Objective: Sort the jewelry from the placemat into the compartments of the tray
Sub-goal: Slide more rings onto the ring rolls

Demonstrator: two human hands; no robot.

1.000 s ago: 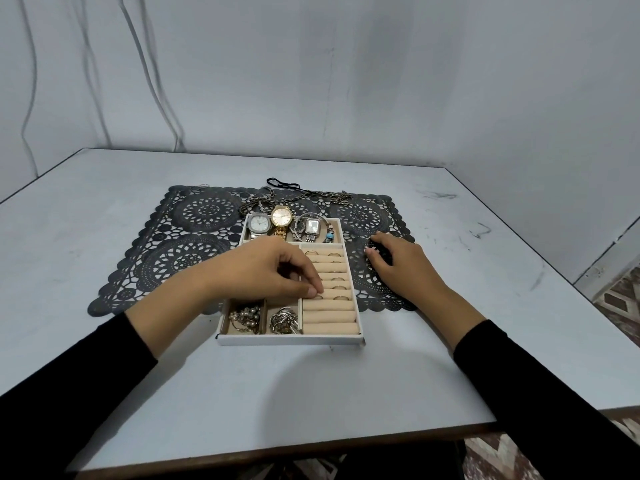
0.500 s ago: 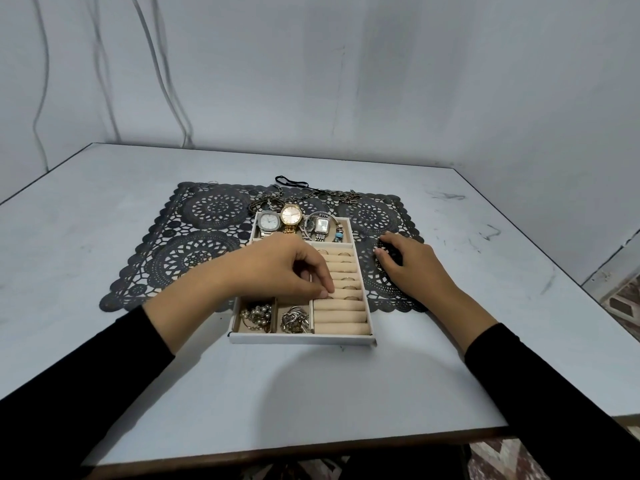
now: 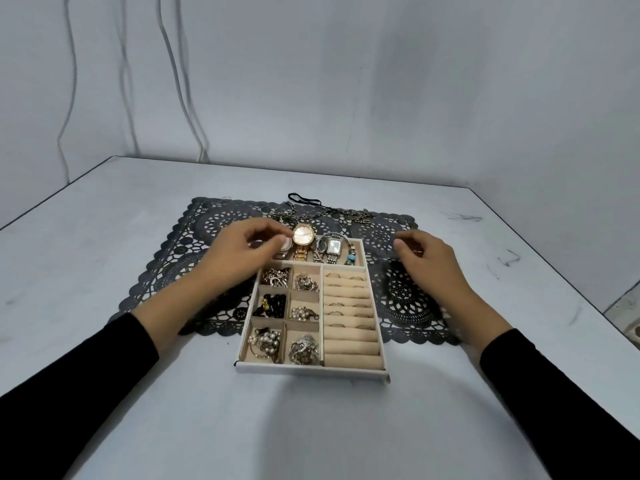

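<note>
Tray [image 3: 311,371]: white, beige-lined; near end on the table [image 3: 311,431], far end on the placemat [image 3: 408,299].
Sorted stock: gold watch [image 3: 303,236] and square watch [image 3: 334,246] in the far compartment; beads and clusters in the six small compartments; rings in the padded rolls [image 3: 349,337].
Unsorted stock: chains [image 3: 332,213] and a black band [image 3: 304,199] lay at the placemat's far edge, beyond the tray.
Left hand [image 3: 242,252]: over the tray's far-left corner, thumb and forefinger curled close above a silver watch [image 3: 284,244]; pinching or only touching could not be told.
Right hand [image 3: 427,263]: over the placemat just right of the tray, fingers loosely curled; whether a small piece sat in them could not be told.
Step judged: going for the chains, late in the sorting.
Handling advice: each chain was best lifted singly by one end, to avoid tangling; carried above the watches, not dragged across them; coiled down into a compartment with room.
</note>
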